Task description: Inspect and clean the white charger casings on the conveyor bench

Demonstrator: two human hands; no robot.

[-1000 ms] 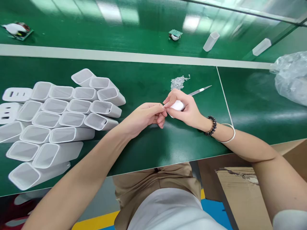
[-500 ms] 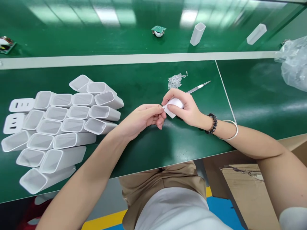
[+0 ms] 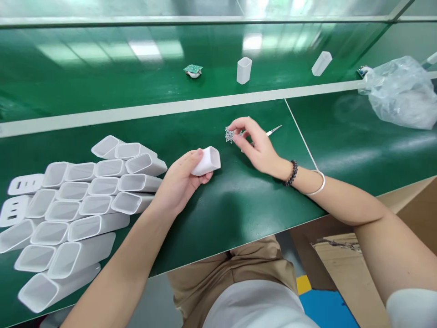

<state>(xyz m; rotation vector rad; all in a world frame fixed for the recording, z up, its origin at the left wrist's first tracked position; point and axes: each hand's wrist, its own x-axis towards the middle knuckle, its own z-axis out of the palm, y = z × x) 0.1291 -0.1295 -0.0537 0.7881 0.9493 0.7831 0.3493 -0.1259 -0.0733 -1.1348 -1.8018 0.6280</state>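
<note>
The left hand [image 3: 180, 177] clasps a white case [image 3: 202, 163] over a green table [image 3: 211, 228]; the right hand [image 3: 257, 145] curls at clear beads [image 3: 228, 135], whether pinching any unclear. A pointed tool [image 3: 274, 130] lies just beside it, more cases [image 3: 104, 185] grouped at left.

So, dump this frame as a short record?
left hand: holding a white casing, open end toward the right
right hand: at the clear bits, thumb and finger apart; contact unclear
pointed tool: partly hidden behind right hand
other casings: grouped at left
circuit board: beyond the white strip
plastic bag: far right
</note>
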